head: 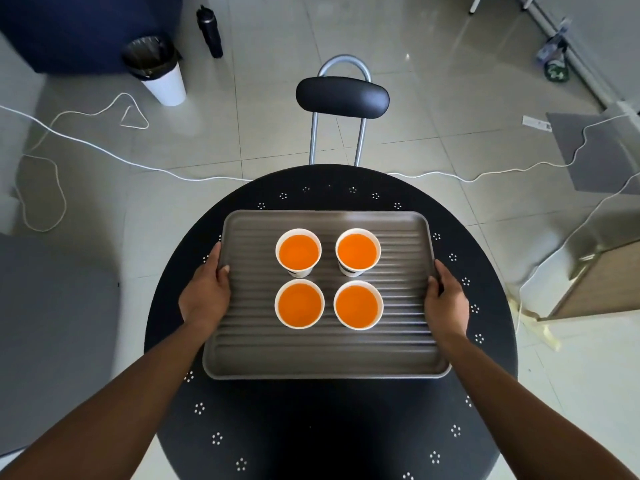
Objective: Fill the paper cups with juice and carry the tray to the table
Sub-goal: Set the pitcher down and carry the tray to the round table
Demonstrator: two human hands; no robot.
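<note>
While held at both short edges, tray (311, 355): lies mid-frame over the round black bench (311, 427); resting or just above, cannot tell.
Paper cups (298, 252): four, upright in a two-by-two block on the tray.
Juice (356, 252): orange, near the rim in all four; filling looks done.
Left hand (206, 292): grips the tray's left edge, thumb over the rim.
Right hand (446, 299): grips the right edge likewise.
Bench: carry looks nearly over; only setting down and letting go left.
</note>
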